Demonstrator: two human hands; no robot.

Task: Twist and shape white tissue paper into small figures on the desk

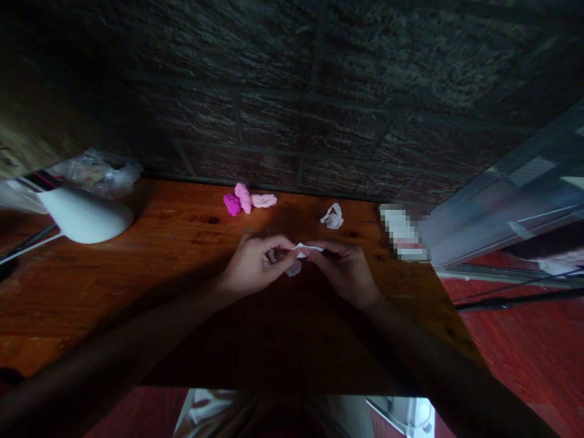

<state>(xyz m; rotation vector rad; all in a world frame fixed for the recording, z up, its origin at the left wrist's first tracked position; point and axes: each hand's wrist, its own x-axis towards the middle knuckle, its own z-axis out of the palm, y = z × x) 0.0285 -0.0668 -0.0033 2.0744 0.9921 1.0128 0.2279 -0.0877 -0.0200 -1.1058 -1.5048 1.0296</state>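
Over the middle of the wooden table, both hands come together on a thin white tissue-like strip. My left hand is closed, with thumb and fingers pinching the strip's left end. On its right end, my right hand is pinched closed as well. A pale, translucent crumpled lump shows below the strip, beside the left fingers; whether it joins the strip I cannot tell. Beyond the hands lies a crumpled whitish piece. Farther left are a magenta lump and two light pink lumps, touching one another.
The wooden table meets a dark stone-patterned wall. At the left stand a white lamp-like base with a cable and some clear plastic wrapping. A blurred-out white box-like item lies near the right edge, by a glass panel.
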